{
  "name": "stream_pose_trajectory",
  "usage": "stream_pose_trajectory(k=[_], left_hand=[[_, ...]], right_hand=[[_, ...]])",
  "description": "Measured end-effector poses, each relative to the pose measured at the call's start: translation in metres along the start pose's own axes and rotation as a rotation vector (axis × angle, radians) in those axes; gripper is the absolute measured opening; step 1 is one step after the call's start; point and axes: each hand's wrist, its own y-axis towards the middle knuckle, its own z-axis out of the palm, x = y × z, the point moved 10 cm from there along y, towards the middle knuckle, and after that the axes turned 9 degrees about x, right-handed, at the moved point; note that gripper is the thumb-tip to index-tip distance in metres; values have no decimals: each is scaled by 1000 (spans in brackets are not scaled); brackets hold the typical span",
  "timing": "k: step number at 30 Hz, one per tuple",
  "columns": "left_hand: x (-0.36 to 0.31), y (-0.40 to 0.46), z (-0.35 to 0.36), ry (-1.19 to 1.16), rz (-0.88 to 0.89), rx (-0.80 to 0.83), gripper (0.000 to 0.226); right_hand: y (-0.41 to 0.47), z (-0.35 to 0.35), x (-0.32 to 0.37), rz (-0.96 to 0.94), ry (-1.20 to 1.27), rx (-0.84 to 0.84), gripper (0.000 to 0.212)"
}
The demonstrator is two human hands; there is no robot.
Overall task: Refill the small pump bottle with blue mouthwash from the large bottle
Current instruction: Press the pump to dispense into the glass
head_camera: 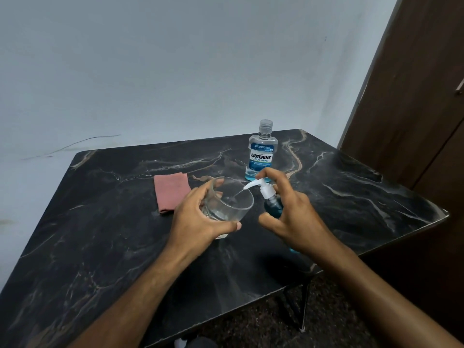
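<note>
Hands [198,217] around glass [227,202], pump bottle [272,205]

The counter [339,172] looks like polished black marble with pale veins, faintly glossy. The tumbler [227,204] is clear, smooth glass. The large bottle [263,156] is transparent plastic with a glossy printed label; the small pump bottle [272,205] has a white plastic pump. The pink cloth [172,190] looks soft and matt.

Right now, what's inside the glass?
The glass, tilted in the left hand, holds a little clear-looking liquid at its base. The pump nozzle points over its rim. Fingers cover the near wall, so the exact level is hidden.
</note>
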Motion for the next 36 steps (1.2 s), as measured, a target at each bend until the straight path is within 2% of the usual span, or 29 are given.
stream_pose_trajectory(k=[5, 10, 12, 17, 25, 32, 36], left_hand=[[2, -1, 1, -20, -5, 1, 85], [1, 1, 0, -13, 12, -8, 86], [1, 1, -1, -6, 17, -11, 86], [1, 0, -1, 3, 18, -9, 89], [2, 0, -1, 2, 18, -24, 89], [2, 0, -3, 0, 20, -42, 88], [2, 0, -3, -4, 21, -50, 88]], right_hand=[[2, 3, 3, -3, -32, 15, 69], [4, 8, 4, -50, -19, 52, 94], [5, 9, 4, -64, 8, 55, 92], [5, 6, 5, -57, 12, 28, 70], [6, 6, 6, -50, -11, 60, 90], [6, 5, 3, -21, -22, 48, 72], [5, 4, 4, -31, -19, 48, 81]])
